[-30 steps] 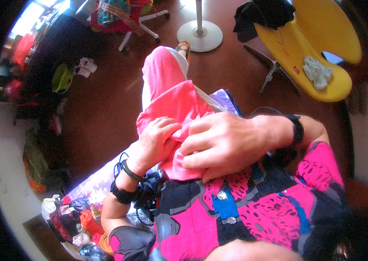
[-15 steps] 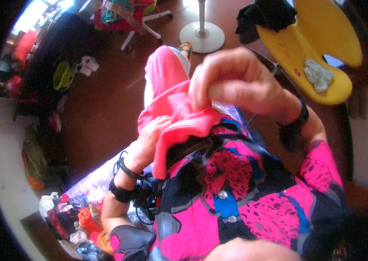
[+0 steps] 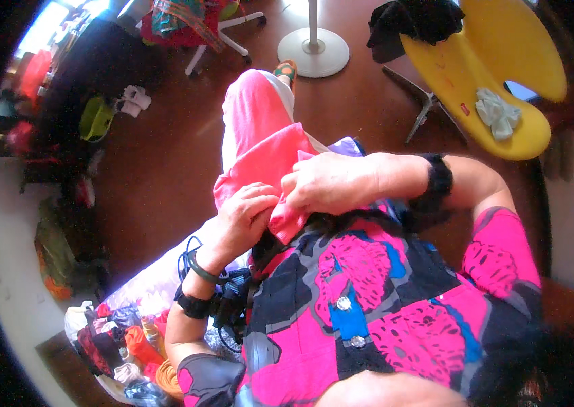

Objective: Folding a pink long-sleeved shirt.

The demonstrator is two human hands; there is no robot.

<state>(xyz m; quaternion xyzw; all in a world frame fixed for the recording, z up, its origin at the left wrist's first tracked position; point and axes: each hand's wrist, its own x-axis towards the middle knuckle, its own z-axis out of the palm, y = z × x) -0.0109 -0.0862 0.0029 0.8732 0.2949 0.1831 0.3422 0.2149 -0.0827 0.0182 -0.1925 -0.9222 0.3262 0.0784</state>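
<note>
A coral-pink knit garment (image 3: 260,159) lies over my raised knee and lap, with a ribbed part bunched up close to my body. My left hand (image 3: 247,213) is closed, pinching a fold of it between thumb and fingers. Right beside it, my right hand (image 3: 331,183) is also closed on the cloth, its fingertips almost meeting the left ones. A small pink fold pokes out above the right hand, and another bunch hangs below the fingers. Anything tiny between the fingertips is hidden.
A yellow curved seat (image 3: 480,74) at the upper right bears a crumpled white cloth (image 3: 498,113) and a black cloth (image 3: 414,26). A white round stand base (image 3: 313,53) stands ahead. Several clothes and an orange roll (image 3: 168,377) lie piled at lower left.
My right hand has come down from above the lap onto the garment beside my left hand. The ribbed edge that hung over my left wrist is now gathered between both hands.
</note>
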